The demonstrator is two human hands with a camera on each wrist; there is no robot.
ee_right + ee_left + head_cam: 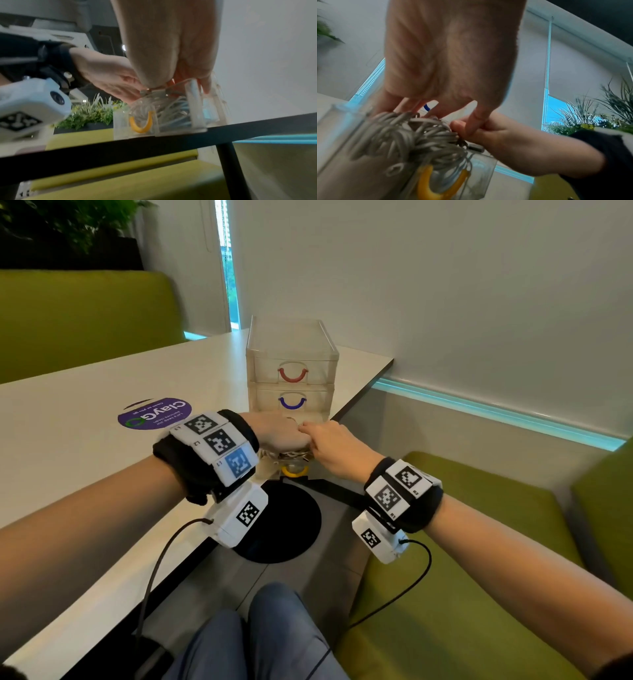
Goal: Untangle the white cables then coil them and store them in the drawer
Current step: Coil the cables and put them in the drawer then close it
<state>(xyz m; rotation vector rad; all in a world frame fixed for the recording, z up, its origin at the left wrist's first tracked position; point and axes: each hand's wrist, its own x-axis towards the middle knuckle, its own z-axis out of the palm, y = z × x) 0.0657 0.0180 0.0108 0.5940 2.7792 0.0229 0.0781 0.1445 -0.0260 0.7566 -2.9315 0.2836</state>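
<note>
The clear drawer unit [291, 350] stands on the white table [85, 419]. Its bottom drawer [195, 108], with the yellow handle [294, 471], is pulled out. A coiled bundle of white cables [406, 135] fills that drawer and bulges above its rim. My left hand [277, 433] lies on top of the bundle, and its spread fingers [436, 108] press down on the coils. My right hand [329, 446] is at the drawer's right side, touching the left hand. It pinches a cable end with a dark connector [462, 143] at the bundle's edge.
The drawers with the red handle [293, 374] and the blue handle [292, 402] above are closed. A purple sticker [154, 412] lies on the table to the left. Green benches [479, 542] flank the table, the wall is close on the right, and my knees [260, 628] are below.
</note>
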